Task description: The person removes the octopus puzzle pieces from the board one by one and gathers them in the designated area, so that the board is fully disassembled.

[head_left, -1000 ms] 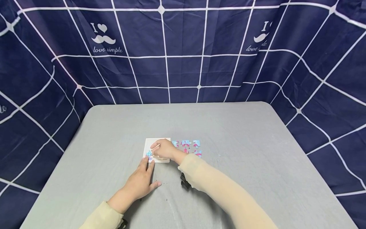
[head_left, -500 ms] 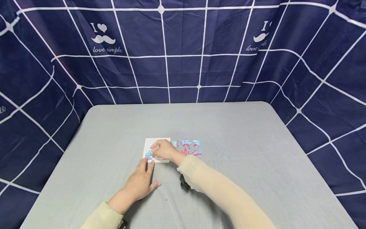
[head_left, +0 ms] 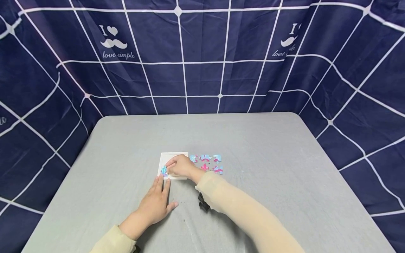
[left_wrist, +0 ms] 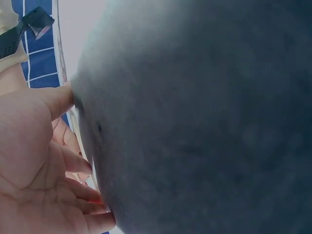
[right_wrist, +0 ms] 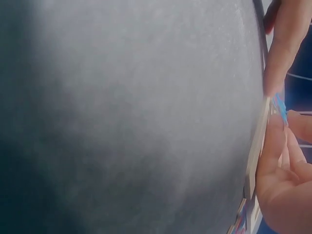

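A small white puzzle tray (head_left: 174,153) lies on the table, with a blue and purple puzzle piece (head_left: 164,171) in its near left corner. My left hand (head_left: 154,204) rests flat with fingers straight, fingertips on the tray's near left edge. Over the tray, my right hand (head_left: 181,166) pinches a puzzle piece between thumb and fingers, right beside the corner piece. From the right wrist view a blue piece edge (right_wrist: 281,107) shows at the fingertips of the right hand (right_wrist: 285,170). Most of the pinched piece is hidden by the fingers.
To the right of the tray lie several loose puzzle pieces, among them a pink one (head_left: 205,167), a blue one at the far right (head_left: 217,158) and a pink and blue one (head_left: 218,170). The grey table (head_left: 269,168) is backed by a dark blue gridded curtain (head_left: 202,42).
The pale edge of the piece that showed between my right fingers has dropped out of sight as the fingers tilted. My left hand has barely shifted.
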`<action>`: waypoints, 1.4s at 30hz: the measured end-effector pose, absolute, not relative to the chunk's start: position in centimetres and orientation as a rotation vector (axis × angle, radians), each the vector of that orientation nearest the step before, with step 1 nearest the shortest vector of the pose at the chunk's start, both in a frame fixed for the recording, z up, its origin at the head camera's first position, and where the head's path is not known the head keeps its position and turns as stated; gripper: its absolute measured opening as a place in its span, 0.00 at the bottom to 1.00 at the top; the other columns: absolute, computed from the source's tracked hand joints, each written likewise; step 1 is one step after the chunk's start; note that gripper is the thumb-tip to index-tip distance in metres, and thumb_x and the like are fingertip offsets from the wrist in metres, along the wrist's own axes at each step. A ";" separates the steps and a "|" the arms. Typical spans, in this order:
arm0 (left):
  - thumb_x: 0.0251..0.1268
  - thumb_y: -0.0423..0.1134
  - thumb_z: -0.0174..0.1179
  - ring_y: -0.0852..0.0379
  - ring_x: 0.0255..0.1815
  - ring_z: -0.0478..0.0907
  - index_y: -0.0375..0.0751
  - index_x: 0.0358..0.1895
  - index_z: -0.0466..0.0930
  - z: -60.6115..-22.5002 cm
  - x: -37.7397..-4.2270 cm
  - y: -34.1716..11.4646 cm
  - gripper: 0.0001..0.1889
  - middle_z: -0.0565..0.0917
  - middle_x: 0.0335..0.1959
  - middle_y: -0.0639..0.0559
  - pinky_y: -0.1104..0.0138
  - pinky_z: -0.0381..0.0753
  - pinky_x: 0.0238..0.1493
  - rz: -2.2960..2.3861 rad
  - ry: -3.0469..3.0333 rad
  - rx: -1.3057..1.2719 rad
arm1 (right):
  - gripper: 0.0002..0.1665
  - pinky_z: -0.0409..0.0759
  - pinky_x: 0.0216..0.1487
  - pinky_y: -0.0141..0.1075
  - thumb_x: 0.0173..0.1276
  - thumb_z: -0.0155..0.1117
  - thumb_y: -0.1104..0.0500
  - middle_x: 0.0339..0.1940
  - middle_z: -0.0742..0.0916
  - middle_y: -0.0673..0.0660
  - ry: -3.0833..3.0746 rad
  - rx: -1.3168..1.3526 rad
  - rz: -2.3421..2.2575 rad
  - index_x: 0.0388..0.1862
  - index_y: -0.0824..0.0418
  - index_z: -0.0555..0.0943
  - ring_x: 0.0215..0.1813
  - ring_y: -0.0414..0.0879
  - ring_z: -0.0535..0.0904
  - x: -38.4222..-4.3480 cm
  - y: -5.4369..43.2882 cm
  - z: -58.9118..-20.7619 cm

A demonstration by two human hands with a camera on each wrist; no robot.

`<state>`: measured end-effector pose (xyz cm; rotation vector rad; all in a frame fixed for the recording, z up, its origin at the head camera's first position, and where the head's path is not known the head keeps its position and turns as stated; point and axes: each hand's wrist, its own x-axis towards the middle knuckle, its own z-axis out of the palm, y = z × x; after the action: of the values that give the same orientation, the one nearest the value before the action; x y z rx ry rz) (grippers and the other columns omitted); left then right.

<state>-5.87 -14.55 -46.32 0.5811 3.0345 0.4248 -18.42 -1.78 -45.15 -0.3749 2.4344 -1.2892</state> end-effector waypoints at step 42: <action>0.62 0.57 0.60 0.28 0.69 0.52 0.21 0.66 0.61 -47.1 -6.2 -14.7 0.43 0.56 0.67 0.20 0.47 0.59 0.65 0.363 3.032 0.561 | 0.07 0.81 0.30 0.33 0.57 0.69 0.67 0.26 0.85 0.53 2.422 -0.238 -1.364 0.36 0.65 0.85 0.27 0.44 0.81 -19.5 3.1 -43.6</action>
<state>-6.25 -14.67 -47.12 0.5606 3.0324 0.3625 -19.45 3.09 -43.61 -0.2379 2.4220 -1.3636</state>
